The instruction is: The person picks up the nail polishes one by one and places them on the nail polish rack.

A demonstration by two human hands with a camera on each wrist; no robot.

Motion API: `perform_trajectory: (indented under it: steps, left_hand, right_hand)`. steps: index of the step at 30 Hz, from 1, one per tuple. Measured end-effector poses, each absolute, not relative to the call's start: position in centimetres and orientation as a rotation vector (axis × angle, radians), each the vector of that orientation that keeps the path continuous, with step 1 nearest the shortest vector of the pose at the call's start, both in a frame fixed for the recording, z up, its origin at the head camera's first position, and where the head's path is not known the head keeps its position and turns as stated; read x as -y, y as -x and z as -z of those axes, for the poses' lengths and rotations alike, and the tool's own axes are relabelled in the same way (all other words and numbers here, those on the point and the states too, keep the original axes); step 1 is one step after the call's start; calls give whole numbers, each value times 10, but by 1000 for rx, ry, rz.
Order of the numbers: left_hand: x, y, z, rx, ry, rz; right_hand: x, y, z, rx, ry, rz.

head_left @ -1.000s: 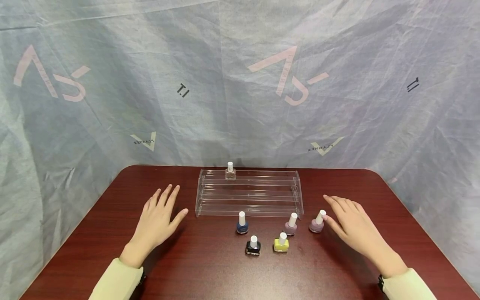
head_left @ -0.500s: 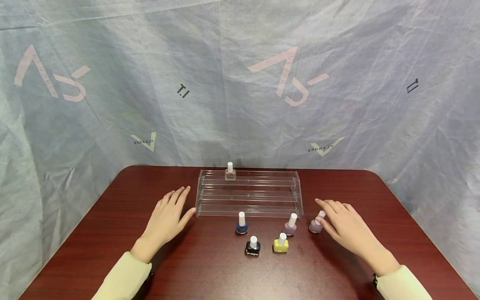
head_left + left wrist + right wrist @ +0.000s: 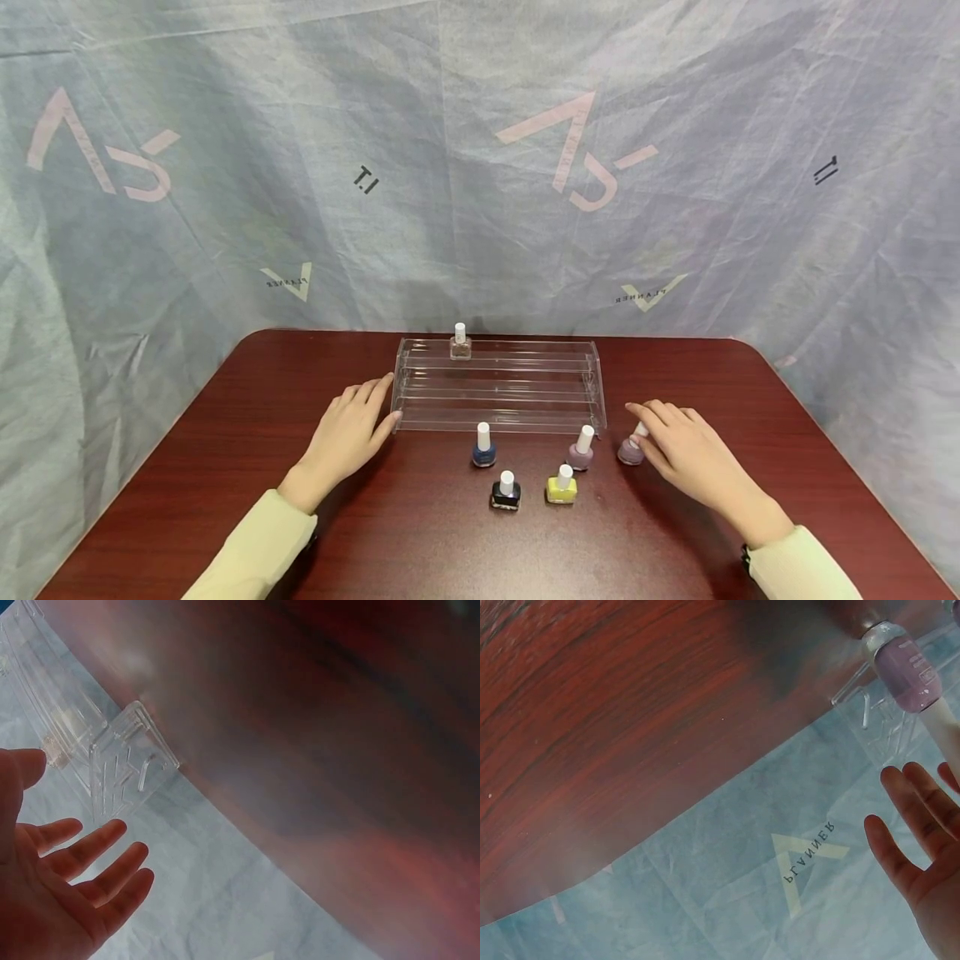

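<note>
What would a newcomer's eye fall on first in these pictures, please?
Probably the bright yellow bottle, vivid against the dark red table in front of the clear tiered rack. Next, perhaps the lone white-capped bottle on the rack's rear tier, and the large pink markings on the grey cloth behind.

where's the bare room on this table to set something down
Free: the table between both sleeves, nearer than the black bottle; the far right corner beside the clear rack. Crowded: before the rack, where it, the yellow bottle, blue bottle and a mauve bottle cluster.
</note>
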State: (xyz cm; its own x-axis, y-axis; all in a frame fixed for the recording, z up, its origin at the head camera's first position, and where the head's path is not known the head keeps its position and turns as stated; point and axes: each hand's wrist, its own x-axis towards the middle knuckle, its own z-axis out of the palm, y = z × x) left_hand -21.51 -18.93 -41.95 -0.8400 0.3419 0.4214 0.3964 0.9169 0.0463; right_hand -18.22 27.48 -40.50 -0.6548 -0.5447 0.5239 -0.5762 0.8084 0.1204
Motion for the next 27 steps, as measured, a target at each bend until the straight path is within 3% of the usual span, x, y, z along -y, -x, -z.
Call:
perform_trajectory:
  steps: [27]
  left_hand:
    - [175, 222, 425, 2686, 553, 146]
  right_hand:
    - [-269, 181, 409, 2443, -810, -11]
